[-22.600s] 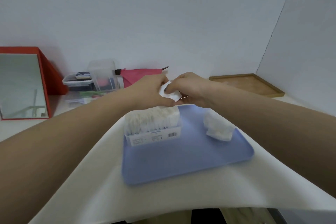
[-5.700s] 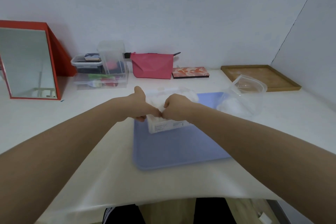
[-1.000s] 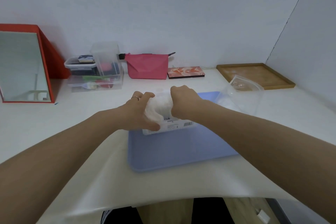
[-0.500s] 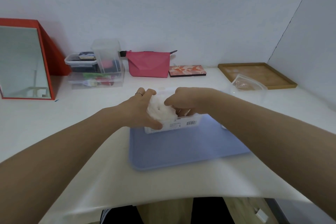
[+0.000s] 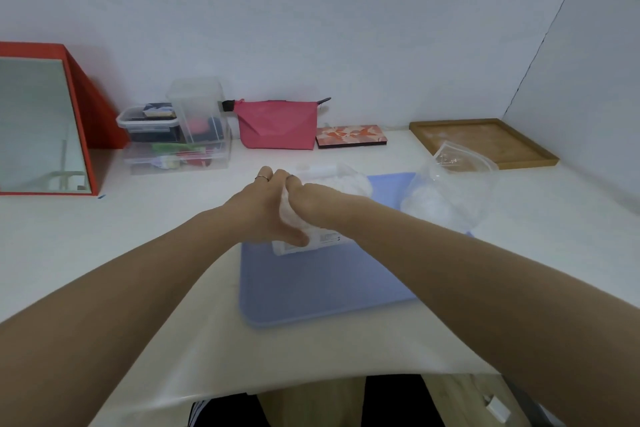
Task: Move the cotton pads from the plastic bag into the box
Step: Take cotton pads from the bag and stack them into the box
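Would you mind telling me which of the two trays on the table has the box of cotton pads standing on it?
The blue tray, nearest the person, carries the box; the wooden tray sits in the far right corner.

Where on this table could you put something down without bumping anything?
Bare patches: the near half of the tray below the box, and the tabletop between the mirror and tray. Crowded: the tray's far end, where both hands, box and bag sit.
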Available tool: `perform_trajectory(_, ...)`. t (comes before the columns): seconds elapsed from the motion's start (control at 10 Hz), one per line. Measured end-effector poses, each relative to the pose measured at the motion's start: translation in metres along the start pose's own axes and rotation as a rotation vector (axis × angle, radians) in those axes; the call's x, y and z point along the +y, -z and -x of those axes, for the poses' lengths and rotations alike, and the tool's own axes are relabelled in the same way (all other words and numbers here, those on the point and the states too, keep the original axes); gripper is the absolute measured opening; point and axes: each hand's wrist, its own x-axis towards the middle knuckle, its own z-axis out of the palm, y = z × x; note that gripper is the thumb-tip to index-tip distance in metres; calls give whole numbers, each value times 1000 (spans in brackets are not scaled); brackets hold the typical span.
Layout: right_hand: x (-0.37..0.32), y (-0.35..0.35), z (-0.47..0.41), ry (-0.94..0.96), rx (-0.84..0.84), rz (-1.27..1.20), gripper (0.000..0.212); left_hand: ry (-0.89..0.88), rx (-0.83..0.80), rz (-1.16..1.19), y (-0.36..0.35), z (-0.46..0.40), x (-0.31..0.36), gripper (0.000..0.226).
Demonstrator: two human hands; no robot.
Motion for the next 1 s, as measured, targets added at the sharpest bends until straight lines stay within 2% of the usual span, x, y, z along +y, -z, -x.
perform_trajectory(0.1,-2,3,8,30,-35,7,42,10,12,-32,-3,0,2,96)
perform_trajectory(0.2,6,16,16,39,-2,129,43,51,-45,-25,-1,-1,0,113)
perform_trajectory(0.3,19,41,30,72,234,195,40,118,-107,-32,6,-2,-3,130)
perform_trajectory(0.4,49,87,38,41,548,-35,28,94,-95,-12,18,-7,11,131)
perform_trajectory(0.5,82,127,52,-44,623,-90,18,-2,-37,48,27,-11,42,121)
perform_trajectory(0.6,117,143,64,-223,325,-43,23,-133,20,100,20,-16,84,109)
perform_trajectory(0.7,136,133,65,-252,87,161,20,-216,6,91,2,-25,120,98)
perform_trajectory(0.8,138,110,62,-192,59,436,28,-225,-44,45,-17,-30,149,74)
perform_trajectory(0.9,150,92,54,-149,22,578,10,-224,-100,-28,-36,-31,164,56)
perform_trajectory(1.0,168,84,46,-155,0,526,21,-258,-131,-64,-50,-34,165,48)
